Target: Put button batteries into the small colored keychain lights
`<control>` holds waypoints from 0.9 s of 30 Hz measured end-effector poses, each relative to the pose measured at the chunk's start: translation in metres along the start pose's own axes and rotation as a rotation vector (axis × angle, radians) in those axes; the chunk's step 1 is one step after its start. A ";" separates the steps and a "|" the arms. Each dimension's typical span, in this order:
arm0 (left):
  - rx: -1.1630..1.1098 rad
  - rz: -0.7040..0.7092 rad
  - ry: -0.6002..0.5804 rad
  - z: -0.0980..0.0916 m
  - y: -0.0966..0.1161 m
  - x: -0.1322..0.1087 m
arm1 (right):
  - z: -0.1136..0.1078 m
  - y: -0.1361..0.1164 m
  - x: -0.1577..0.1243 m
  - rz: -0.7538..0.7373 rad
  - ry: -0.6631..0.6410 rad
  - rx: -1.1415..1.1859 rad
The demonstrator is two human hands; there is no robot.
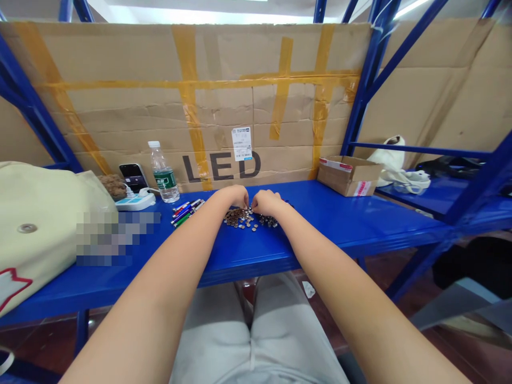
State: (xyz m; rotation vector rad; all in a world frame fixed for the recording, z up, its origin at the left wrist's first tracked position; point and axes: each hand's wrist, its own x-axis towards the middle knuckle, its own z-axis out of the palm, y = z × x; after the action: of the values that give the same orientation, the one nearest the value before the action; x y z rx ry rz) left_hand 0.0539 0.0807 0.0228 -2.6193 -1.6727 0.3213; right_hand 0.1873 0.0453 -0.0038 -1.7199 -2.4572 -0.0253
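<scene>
My left hand is bent down over a pile of small, round, coin-like metal discs on the blue tabletop, its fingers drawn together. Close beside it, my right hand is closed too, fingertips pinched towards the left hand. Whatever lies between the fingertips is too small to make out. Under and in front of the right hand is a heap of dark, shiny small pieces, partly covered by that hand. A few loose discs lie nearer the table's front edge.
Several coloured pens lie left of my left forearm. Behind them stand a water bottle, a white power strip and a phone. A cream bag sits far left; an open cardboard box stands back right.
</scene>
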 end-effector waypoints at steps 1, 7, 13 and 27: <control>-0.001 -0.004 -0.008 -0.001 0.000 0.001 | 0.000 0.000 0.000 0.000 -0.003 0.003; 0.000 -0.035 -0.016 -0.002 0.000 -0.002 | -0.001 0.001 -0.001 -0.056 0.033 0.012; -0.028 -0.060 0.013 0.004 -0.006 -0.005 | -0.001 0.002 -0.005 -0.104 0.034 0.000; -0.026 -0.004 0.125 0.008 -0.016 -0.005 | 0.012 0.004 0.006 -0.108 0.072 -0.045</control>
State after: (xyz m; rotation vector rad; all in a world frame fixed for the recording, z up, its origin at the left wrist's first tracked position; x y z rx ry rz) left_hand 0.0359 0.0819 0.0182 -2.5934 -1.6538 0.1336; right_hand 0.1876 0.0536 -0.0149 -1.5717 -2.5124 -0.1519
